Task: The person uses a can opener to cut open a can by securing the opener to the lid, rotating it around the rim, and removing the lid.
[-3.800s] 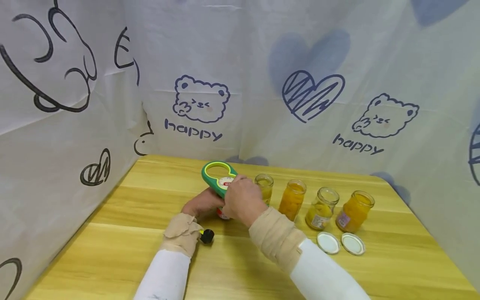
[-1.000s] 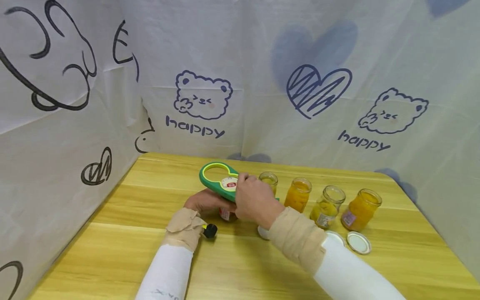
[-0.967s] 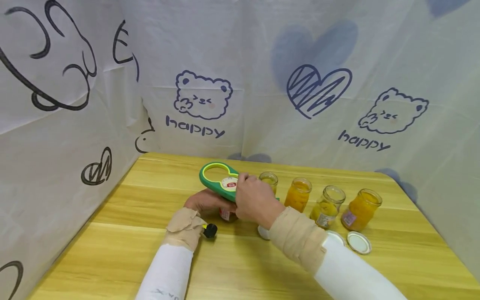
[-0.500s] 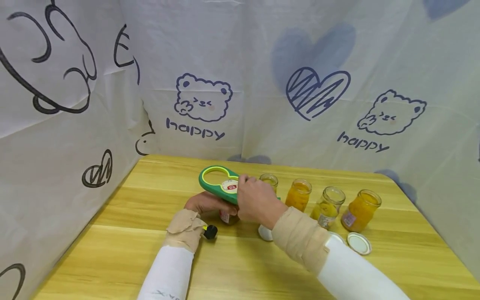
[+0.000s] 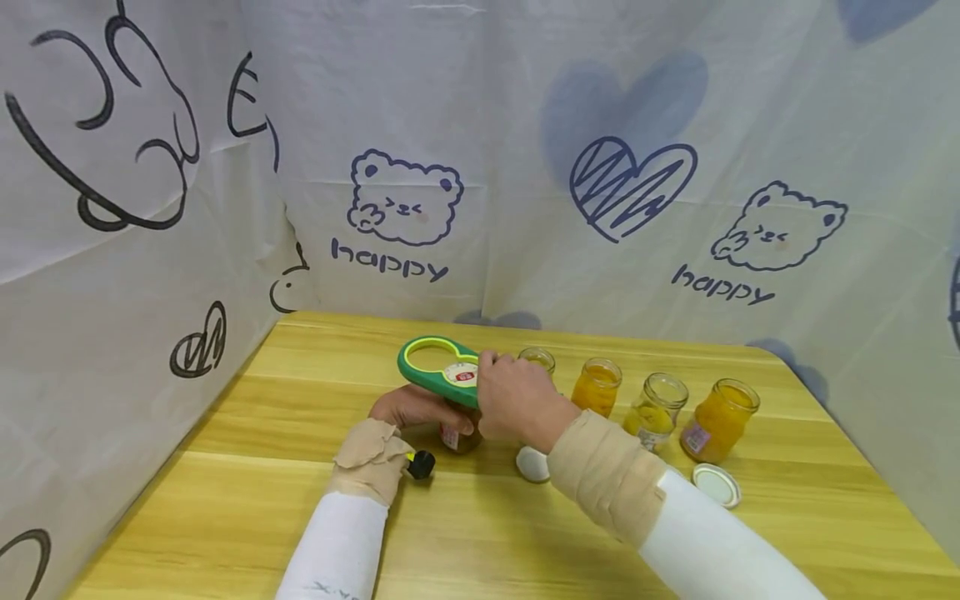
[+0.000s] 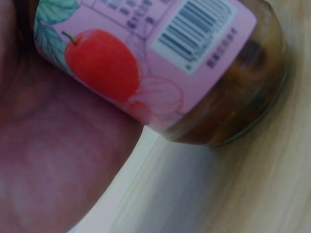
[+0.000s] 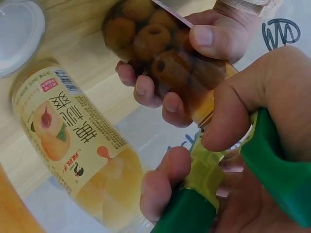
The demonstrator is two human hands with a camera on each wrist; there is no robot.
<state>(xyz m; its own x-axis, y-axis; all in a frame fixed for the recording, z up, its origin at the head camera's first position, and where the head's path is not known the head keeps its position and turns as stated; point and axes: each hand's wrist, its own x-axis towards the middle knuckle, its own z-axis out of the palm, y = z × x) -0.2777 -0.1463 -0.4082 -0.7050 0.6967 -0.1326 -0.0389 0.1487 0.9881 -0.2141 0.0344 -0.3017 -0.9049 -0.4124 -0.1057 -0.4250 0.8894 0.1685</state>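
My left hand holds a small glass jar of dark round fruit, tilted just above or on the table. In the left wrist view the jar shows a pink label with a red fruit and a barcode. My right hand grips a green and yellow jar opener with a large ring at its far-left end. In the right wrist view the opener's yellow inner edge meets the jar's mouth end, with right-hand fingers around the handles. The jar's lid is hidden.
Several open glass jars stand in a row to the right, among them an orange one and a yellow-fruit one. A peach-labelled jar is beside the hands. White lids lie on the wooden table; fabric walls surround it.
Over the few seconds my right hand has shifted rightward and the opener has turned slightly. A white lid by my right wrist has come into view, while another is now behind the forearm.
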